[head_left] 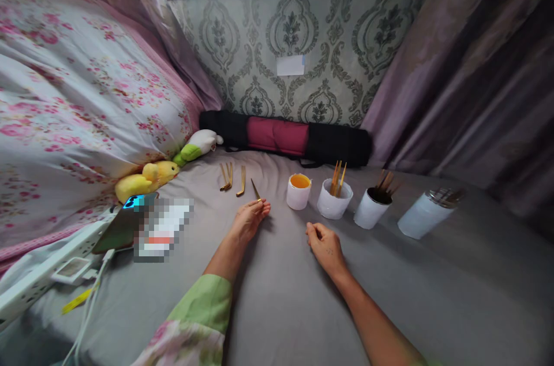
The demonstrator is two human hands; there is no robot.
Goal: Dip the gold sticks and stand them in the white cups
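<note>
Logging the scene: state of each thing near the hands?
Left hand: grip closed on pointed stick
Right hand: curled, contents unclear
Orange-lined cup: open, no sticks showing
Second cup: open, holding sticks
Third cup: open, holding sticks
Rightmost cup: holding sticks
Loose gold pieces: lying down

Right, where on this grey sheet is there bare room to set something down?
Bare grey sheet shows between left hand and right hand, and right of the right forearm, below the four white containers. Crowded: along that row, and at left around the phone, power strip and cables.
</note>
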